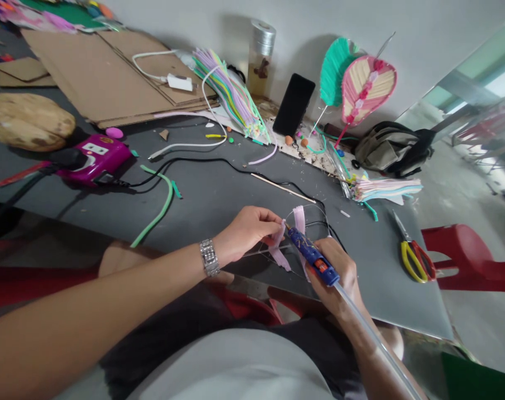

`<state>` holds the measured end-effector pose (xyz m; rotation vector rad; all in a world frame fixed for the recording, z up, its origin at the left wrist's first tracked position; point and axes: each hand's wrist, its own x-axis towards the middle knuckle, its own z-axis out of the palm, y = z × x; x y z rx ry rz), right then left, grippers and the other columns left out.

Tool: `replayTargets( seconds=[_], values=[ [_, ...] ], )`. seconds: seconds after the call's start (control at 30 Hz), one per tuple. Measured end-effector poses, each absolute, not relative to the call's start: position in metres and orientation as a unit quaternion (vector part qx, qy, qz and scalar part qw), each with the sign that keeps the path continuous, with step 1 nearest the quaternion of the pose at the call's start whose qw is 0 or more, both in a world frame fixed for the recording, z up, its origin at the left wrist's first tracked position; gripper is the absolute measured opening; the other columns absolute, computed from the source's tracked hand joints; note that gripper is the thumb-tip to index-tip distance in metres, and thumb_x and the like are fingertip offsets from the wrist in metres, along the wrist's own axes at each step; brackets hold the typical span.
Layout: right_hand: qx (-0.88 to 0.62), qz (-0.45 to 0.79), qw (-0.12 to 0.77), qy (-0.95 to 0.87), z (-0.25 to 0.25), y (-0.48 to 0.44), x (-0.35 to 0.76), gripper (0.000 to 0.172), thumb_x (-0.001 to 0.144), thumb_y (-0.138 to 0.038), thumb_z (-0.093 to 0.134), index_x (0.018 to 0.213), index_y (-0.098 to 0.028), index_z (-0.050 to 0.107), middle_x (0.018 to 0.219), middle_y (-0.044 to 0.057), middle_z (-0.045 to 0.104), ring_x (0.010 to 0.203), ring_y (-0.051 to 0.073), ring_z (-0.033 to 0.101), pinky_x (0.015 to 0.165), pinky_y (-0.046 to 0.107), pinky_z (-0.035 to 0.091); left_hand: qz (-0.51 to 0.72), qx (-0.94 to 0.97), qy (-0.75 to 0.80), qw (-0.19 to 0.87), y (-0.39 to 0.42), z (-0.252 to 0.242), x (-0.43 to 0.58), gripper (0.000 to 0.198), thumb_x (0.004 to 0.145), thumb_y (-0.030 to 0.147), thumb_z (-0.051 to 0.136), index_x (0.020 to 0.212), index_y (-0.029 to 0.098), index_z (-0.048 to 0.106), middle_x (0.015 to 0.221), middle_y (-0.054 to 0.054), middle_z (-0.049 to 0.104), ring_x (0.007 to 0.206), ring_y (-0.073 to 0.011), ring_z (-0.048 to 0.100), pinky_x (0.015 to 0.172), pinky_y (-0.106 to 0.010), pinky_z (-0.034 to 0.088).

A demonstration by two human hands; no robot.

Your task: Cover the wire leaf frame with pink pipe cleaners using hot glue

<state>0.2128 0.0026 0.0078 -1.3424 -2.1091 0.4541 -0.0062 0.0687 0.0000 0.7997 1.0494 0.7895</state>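
My right hand [339, 278] grips a blue glue gun [313, 256] with a clear glue stick trailing from its back. Its nozzle points at pale pink pipe cleaner strips [299, 219] mounted on a thin wire frame [319, 214]. My left hand [248, 230], with a metal watch on the wrist, pinches one pink strip [278, 244] close to the nozzle. Both hands work at the near edge of a dark grey table [219, 194].
Yellow and red scissors [414, 256] lie to the right. A green pipe cleaner [160, 208], a purple device [96, 158] and black cables sit left. Cardboard sheets [94, 72], a bundle of pastel pipe cleaners [231, 91], a black phone [294, 104], leaf-shaped fans [366, 86] and a bag [391, 147] line the wall. A red chair [469, 258] stands right.
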Motion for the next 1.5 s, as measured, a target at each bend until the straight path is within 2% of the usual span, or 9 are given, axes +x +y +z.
replayTargets(
  seconds=[0.87, 1.2, 1.4, 1.5],
  values=[
    [-0.499, 0.163, 0.289, -0.801, 0.0102, 0.0021, 0.2096, 0.011, 0.092, -0.015, 0.055, 0.087, -0.023, 0.049, 0.085, 0.003, 0.054, 0.073, 0.017, 0.048, 0.065, 0.030, 0.037, 0.368, 0.347, 0.491, 0.710, 0.0675, 0.0025, -0.0037, 0.008, 0.067, 0.006, 0.065, 0.064, 0.013, 0.068, 0.058, -0.001, 0.067, 0.055, -0.0102, 0.062, 0.057, -0.024, 0.051],
    [-0.504, 0.162, 0.282, -0.800, 0.0104, 0.0012, 0.2081, 0.012, 0.093, -0.014, 0.054, 0.086, -0.023, 0.050, 0.085, 0.003, 0.053, 0.073, 0.017, 0.049, 0.065, 0.029, 0.037, 0.363, 0.349, 0.494, 0.709, 0.0676, 0.0034, -0.0038, 0.010, 0.072, 0.007, 0.066, 0.064, 0.013, 0.067, 0.059, -0.002, 0.066, 0.055, -0.0102, 0.061, 0.058, -0.025, 0.051],
    [-0.498, 0.170, 0.301, -0.795, 0.0125, 0.0035, 0.2110, 0.006, 0.089, -0.018, 0.059, 0.086, -0.022, 0.056, 0.082, 0.002, 0.056, 0.072, 0.017, 0.052, 0.066, 0.029, 0.041, 0.363, 0.348, 0.490, 0.712, 0.0669, 0.0033, -0.0047, 0.010, 0.072, 0.007, 0.067, 0.065, 0.013, 0.067, 0.060, -0.002, 0.066, 0.056, -0.0101, 0.061, 0.060, -0.025, 0.051],
    [-0.551, 0.208, 0.334, -0.736, 0.0157, 0.0036, 0.2172, 0.008, 0.089, -0.024, 0.066, 0.084, -0.021, 0.062, 0.079, 0.001, 0.060, 0.070, 0.015, 0.054, 0.065, 0.029, 0.044, 0.367, 0.356, 0.479, 0.713, 0.0667, 0.0025, -0.0067, 0.007, 0.072, 0.009, 0.070, 0.067, 0.014, 0.068, 0.062, -0.003, 0.067, 0.059, -0.0115, 0.062, 0.061, -0.027, 0.052]
  ],
)
